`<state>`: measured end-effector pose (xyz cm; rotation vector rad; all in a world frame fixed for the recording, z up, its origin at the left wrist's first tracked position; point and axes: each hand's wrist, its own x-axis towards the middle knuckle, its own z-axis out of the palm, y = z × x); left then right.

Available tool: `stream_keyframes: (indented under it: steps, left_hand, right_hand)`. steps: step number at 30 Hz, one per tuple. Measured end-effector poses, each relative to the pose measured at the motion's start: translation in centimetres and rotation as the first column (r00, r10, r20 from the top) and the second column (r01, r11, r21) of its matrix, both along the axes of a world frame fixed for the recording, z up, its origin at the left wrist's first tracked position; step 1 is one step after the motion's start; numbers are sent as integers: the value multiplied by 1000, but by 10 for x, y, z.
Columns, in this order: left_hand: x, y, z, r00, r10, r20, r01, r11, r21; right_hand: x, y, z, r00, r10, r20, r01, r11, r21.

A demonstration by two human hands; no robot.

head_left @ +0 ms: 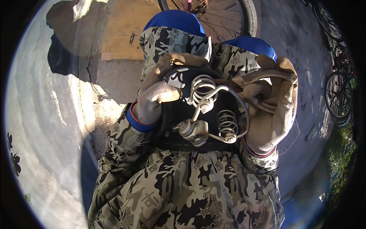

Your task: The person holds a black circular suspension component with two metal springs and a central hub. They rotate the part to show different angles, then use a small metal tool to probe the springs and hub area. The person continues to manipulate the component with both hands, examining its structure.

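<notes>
A black bicycle saddle [176,114] lies underside up on my lap, its pale metal frame and coil springs [203,89] facing me. My left hand [154,91], in a light work glove with tan fingers, is closed on the saddle's left edge, thumb on the underside. In my gloved right hand [276,103] is a worn pair of pliers [267,75] with two curved handles, spread somewhat apart. The jaws point left toward the upper spring; their tips are hard to make out, so I cannot tell whether they grip anything. A clamp [193,129] sits at the frame's lower left.
Beyond my knees stands a bicycle wheel [249,19] with spokes. A tan board [126,32] lies on the concrete at the far left. More bicycles [339,93] stand at the right edge beside green plants [341,152]. A pale wall or slab [42,126] spans the left.
</notes>
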<state>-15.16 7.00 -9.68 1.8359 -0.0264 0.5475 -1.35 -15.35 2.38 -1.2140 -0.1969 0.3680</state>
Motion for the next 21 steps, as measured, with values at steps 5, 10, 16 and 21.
stream_keyframes:
  steps: [5,10,16,21]
  left_hand:
    - [0,-4,4,1000,3,16,-4,999,49]
    - [-8,-6,2,998,42,42,-46,994,101]
    - [0,-3,-12,998,38,49,-42,995,92]
    - [0,3,-7,1000,6,19,-6,1000,31]
  right_hand:
    - [-10,-1,-8,997,26,70,-31,997,68]
    - [-4,3,-13,993,69,96,-80,989,121]
    - [54,27,-10,936,314,159,-320,947,13]
    - [84,62,14,758,604,248,-594,795,-123]
